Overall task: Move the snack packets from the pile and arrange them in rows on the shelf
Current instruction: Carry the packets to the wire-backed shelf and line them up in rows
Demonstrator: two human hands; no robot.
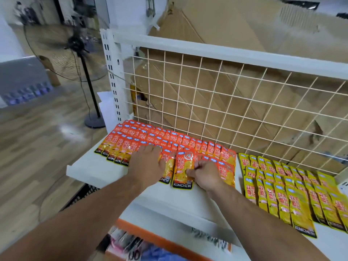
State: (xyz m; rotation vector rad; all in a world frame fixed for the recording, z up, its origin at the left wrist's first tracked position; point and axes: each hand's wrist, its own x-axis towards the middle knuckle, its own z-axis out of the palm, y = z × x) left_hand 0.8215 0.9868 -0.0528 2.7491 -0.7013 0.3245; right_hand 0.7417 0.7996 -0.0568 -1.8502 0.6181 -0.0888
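Centre of frame: pinching one orange packet (183,169) by its right edge with right hand (205,174), thumb against fingers; pressing left hand (148,162), fingers spread flat, on orange rows (143,137) just left of it; lying on white shelf (98,171), front row, overlapping neighbours; yellow rows (282,187) lower right; likely light, floppy, slick foil, so best taken at a sealed edge, not squeezed mid-pouch.

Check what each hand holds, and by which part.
Right hand pinches the front orange packet by its right edge. Left hand holds nothing: it rests flat on the neighbouring orange packets.
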